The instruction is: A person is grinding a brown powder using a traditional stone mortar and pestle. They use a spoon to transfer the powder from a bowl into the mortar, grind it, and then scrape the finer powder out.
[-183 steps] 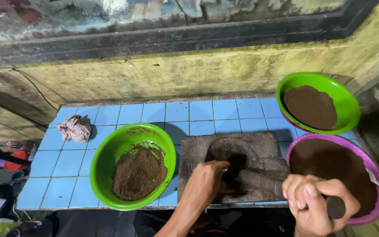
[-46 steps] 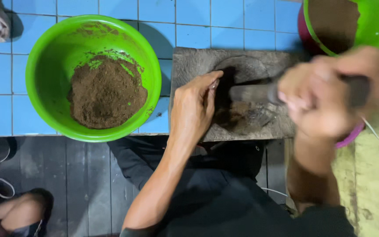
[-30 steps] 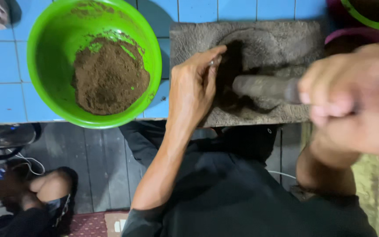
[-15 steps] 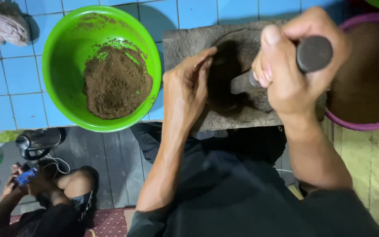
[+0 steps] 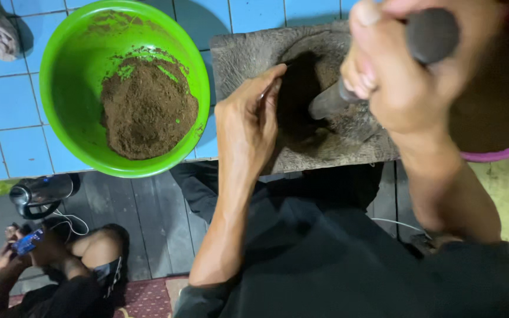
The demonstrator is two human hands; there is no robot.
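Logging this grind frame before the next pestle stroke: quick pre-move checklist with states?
1. Right hand gripped around the dark stone pestle: ok.
2. Pestle tip inside the hollow of the grey stone mortar slab: ok.
3. Left hand steadying the slab: ok, but its fingertips sit at the hollow's edge, near the pestle: not ok.
4. Green plastic bowl of brown powder apart from the slab: ok.
5. Amount of material in the hollow: cannot tell, shadowed.

Two bowls (image 5: pixel 125 88) (image 5: pixel 502 154), one mortar (image 5: pixel 248 53), one pestle (image 5: pixel 425 35)
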